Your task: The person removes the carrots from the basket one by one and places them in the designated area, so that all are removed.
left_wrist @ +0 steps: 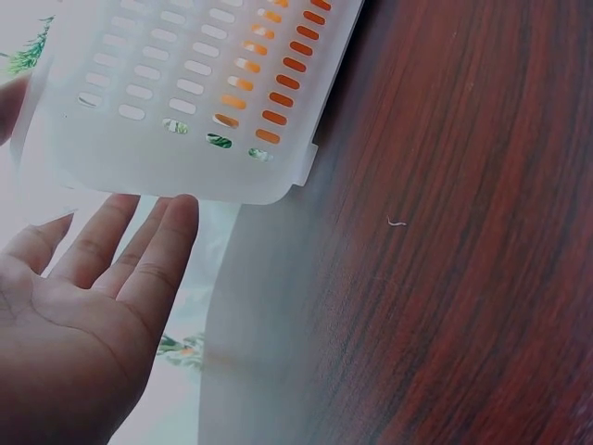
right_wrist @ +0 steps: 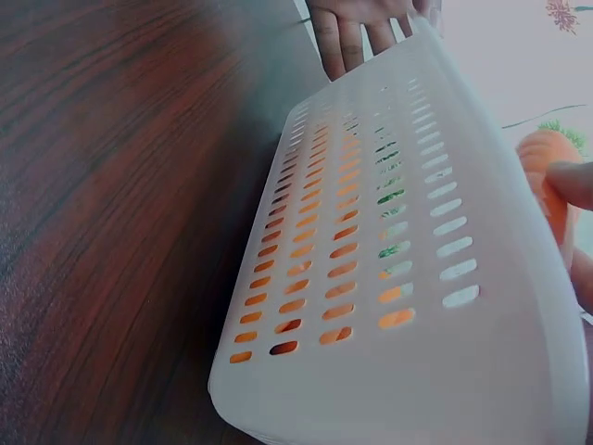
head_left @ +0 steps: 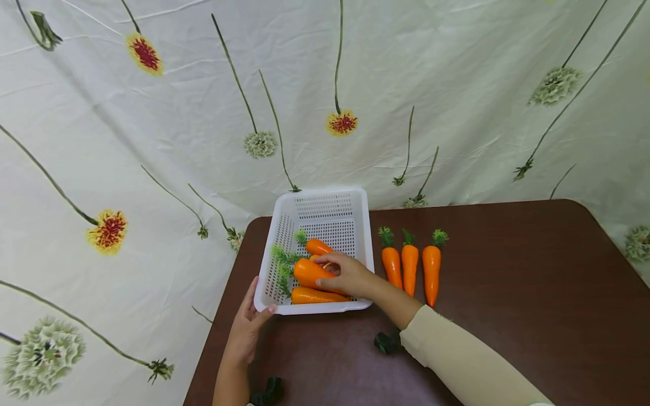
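Note:
A white plastic basket (head_left: pixel 361 208) with slotted walls stands at the table's back left. Several orange carrots with green tops lie in it, among them an upper carrot (head_left: pixel 317 246) and a front carrot (head_left: pixel 317 296). My right hand (head_left: pixel 350 274) reaches over the basket's right rim and pinches a thick carrot (head_left: pixel 307 273) between thumb and fingers. In the right wrist view this carrot (right_wrist: pixel 547 153) shows just past the rim. My left hand (head_left: pixel 246 327) holds the front left corner, thumb on the rim and fingers against the outside (left_wrist: pixel 102 269).
Three more carrots, a left one (head_left: pixel 391 265), a middle one (head_left: pixel 409 266) and a right one (head_left: pixel 431 270), lie side by side right of the basket. The dark brown table (head_left: pixel 528 293) meets a flower-printed white cloth (head_left: pixel 203 113) behind and at the left.

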